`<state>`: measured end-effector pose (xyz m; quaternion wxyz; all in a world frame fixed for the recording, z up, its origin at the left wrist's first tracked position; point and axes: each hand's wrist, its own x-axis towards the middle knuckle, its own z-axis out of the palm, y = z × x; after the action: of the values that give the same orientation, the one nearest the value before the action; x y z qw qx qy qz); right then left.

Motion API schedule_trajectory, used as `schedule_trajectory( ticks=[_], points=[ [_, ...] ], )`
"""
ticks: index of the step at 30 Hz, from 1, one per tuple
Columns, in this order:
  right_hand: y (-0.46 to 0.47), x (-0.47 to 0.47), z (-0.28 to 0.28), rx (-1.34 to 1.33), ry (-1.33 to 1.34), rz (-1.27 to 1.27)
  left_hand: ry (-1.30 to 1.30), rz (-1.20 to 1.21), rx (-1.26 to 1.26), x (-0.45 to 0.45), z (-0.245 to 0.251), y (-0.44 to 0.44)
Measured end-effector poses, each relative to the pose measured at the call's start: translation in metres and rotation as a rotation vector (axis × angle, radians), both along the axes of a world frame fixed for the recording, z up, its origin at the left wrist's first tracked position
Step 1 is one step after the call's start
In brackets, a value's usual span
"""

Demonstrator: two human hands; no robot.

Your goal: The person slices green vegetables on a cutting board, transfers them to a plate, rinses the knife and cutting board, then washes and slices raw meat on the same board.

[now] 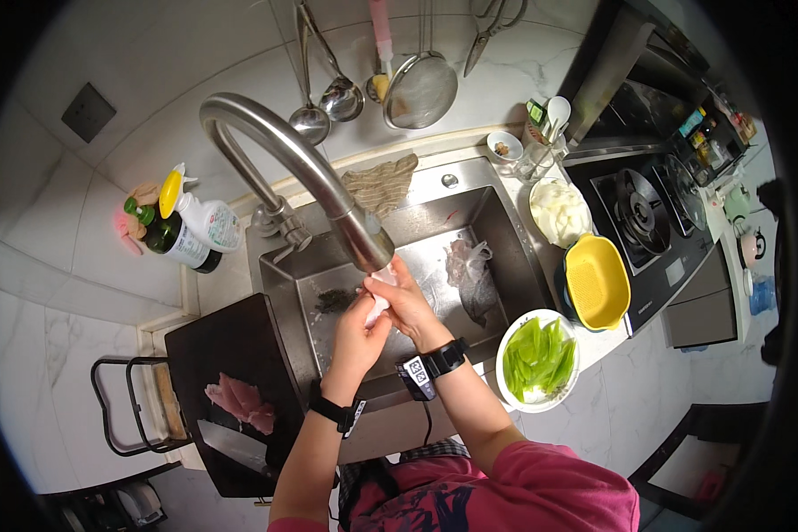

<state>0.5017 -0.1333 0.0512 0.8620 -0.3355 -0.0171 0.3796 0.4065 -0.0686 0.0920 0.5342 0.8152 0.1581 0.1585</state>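
Observation:
Under the spout of the steel faucet (pixel 366 233), my left hand (pixel 361 332) and my right hand (pixel 404 299) both grip a piece of pale pink raw meat (pixel 376 309). My fingers cover much of it. Whether water is running cannot be made out. Below them lies the steel sink (pixel 316 332), with a dark clump of scraps (pixel 336 300) on its floor and a clear plastic bag (pixel 469 259) toward the right wall. To the left, more raw meat (pixel 243 402) rests on a black cutting board (pixel 219 339), beside a knife blade (pixel 233 445).
Right of the sink stand a bowl of green vegetable slices (pixel 538 359), a yellow colander (pixel 595 282), a bowl of white slices (pixel 560 211) and a gas stove (pixel 638 206). Bottles (pixel 186 229) occupy the back left corner. Ladles (pixel 341 98) and a strainer (pixel 422 90) hang above.

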Motion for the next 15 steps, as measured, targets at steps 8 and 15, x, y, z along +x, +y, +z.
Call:
schedule_trajectory(
  ticks=[8, 15],
  points=[
    [-0.005, 0.018, -0.007, 0.0, 0.186, -0.128, 0.095, 0.08, -0.445, 0.024, -0.029, 0.015],
    [-0.017, 0.022, -0.013, -0.192, -0.073, 0.056, 0.019, 0.15, -0.664, 0.051, -0.053, 0.005]
  ],
)
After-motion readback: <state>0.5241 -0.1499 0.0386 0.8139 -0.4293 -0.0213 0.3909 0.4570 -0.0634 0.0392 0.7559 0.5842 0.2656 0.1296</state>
